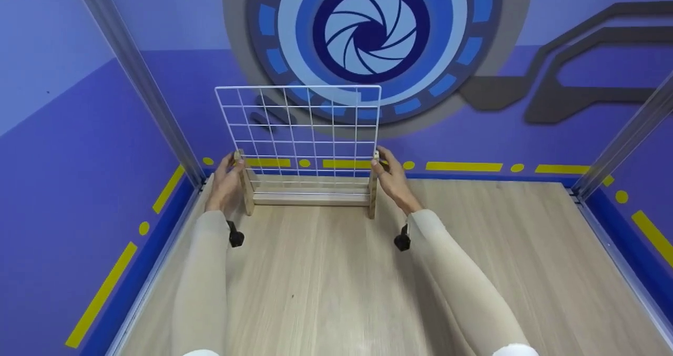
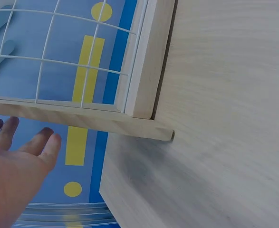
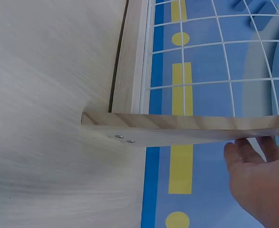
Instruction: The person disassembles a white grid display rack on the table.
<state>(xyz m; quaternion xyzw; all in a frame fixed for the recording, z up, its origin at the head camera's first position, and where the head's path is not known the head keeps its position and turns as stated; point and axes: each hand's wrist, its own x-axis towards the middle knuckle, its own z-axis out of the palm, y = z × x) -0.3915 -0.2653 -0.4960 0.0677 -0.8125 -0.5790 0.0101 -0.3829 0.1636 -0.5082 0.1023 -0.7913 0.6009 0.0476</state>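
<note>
A white wire grid panel (image 1: 302,115) stands upright in a light wooden stand with two side boards and a wooden bar (image 1: 310,199) across the bottom. My left hand (image 1: 223,187) holds the upper end of the left side board (image 1: 246,193), thumb in front. In the left wrist view its spread fingers (image 2: 46,145) lie along the board's outer face. On the other side, my right hand (image 1: 395,182) grips the top of the right side board (image 1: 373,195). Two screw heads (image 3: 125,139) show low on that board in the right wrist view.
The stand rests on a wood-grain tabletop (image 1: 326,277) near its back edge. Behind it rises a blue-purple wall (image 1: 473,140) with yellow dashes and a round emblem. Metal posts (image 1: 142,77) mark the corners, and a side wall (image 1: 79,187) borders the left.
</note>
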